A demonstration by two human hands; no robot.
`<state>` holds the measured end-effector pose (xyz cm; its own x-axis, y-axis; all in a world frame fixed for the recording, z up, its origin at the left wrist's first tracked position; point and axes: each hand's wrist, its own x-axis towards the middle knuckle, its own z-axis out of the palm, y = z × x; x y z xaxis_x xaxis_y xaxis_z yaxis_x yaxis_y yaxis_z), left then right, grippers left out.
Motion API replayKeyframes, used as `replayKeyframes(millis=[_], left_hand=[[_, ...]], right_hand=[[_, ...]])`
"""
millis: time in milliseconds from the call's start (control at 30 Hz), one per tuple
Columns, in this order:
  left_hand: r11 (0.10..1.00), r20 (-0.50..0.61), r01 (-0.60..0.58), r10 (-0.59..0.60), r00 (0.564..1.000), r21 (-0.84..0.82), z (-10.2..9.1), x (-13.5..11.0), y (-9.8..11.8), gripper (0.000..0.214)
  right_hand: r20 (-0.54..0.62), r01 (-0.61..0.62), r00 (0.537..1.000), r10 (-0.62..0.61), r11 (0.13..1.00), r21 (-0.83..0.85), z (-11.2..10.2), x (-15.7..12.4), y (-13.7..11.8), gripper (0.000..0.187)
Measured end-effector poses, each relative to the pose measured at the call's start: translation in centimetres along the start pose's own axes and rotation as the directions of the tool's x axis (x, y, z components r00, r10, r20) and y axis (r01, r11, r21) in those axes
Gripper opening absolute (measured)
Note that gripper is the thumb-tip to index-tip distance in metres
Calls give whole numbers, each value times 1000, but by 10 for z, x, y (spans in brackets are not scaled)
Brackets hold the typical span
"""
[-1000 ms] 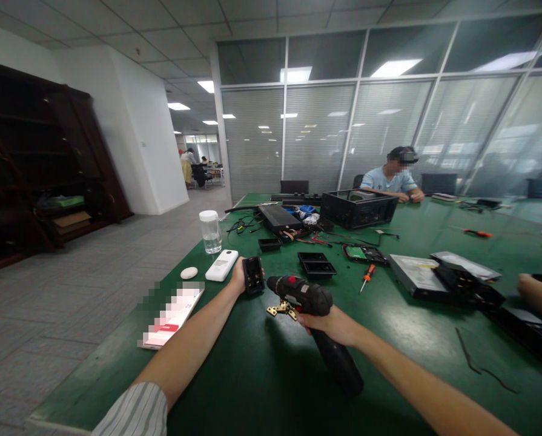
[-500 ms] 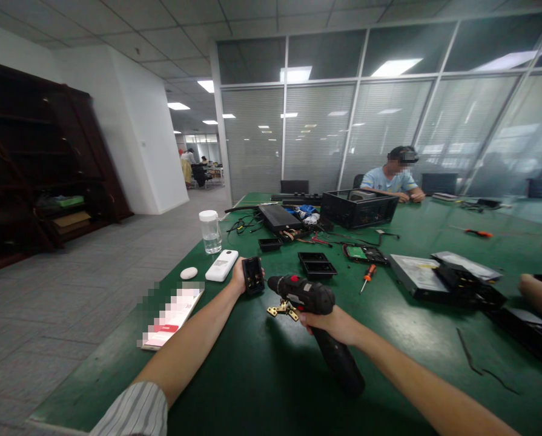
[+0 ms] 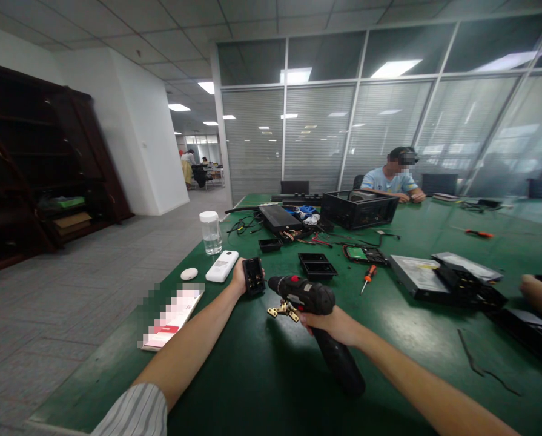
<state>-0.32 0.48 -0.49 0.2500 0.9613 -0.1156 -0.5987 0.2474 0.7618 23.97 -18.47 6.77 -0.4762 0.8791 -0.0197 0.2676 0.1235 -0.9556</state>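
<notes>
My left hand (image 3: 239,276) is closed around a small black rectangular part (image 3: 254,275), held upright just above the green table (image 3: 252,375). My right hand (image 3: 332,324) grips the handle of a black cordless drill (image 3: 313,303) with a red switch on top. The drill's nose points left at the black part and nearly touches it. A small brass hinge (image 3: 282,311) lies on the table right under the drill's nose.
A white remote-like device (image 3: 222,265), a white puck (image 3: 189,273), a clear jar (image 3: 211,232) and a booklet (image 3: 173,315) lie to the left. Black trays (image 3: 317,264), an orange screwdriver (image 3: 367,277), an open case (image 3: 356,208) and drives (image 3: 447,278) sit beyond. Another person's hand (image 3: 541,297) rests at right; a person sits at the far side.
</notes>
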Motion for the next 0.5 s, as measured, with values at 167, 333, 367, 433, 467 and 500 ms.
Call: replayKeyframes(millis=[167,333,367,433,467,500], left_hand=[[1000,-6,12,-12,1000,2,2,-1,1,47],[1000,15,-16,16,1000,19,2,-3,1,46],[1000,20,-20,20,1000,17,2,-3,1,46],[1000,20,-21,21,1000,11,1,-3,1,46],[1000,17,-19,19,1000,9,1,-2,1,46],[1000,14,-16,16,1000,8,1,-2,1,46]], right_hand=[[-2,-2,1000,2,1000,-28,2,-1,-6,30],[-24,-33,999,33,999,-10,3,0,-6,30],[-27,-32,999,32,999,2,3,0,-5,30],[-20,-18,1000,18,1000,17,2,1,-2,30],[-15,-7,1000,7,1000,19,2,1,0,29],[-11,1,1000,-1,1000,15,1,2,1,29]])
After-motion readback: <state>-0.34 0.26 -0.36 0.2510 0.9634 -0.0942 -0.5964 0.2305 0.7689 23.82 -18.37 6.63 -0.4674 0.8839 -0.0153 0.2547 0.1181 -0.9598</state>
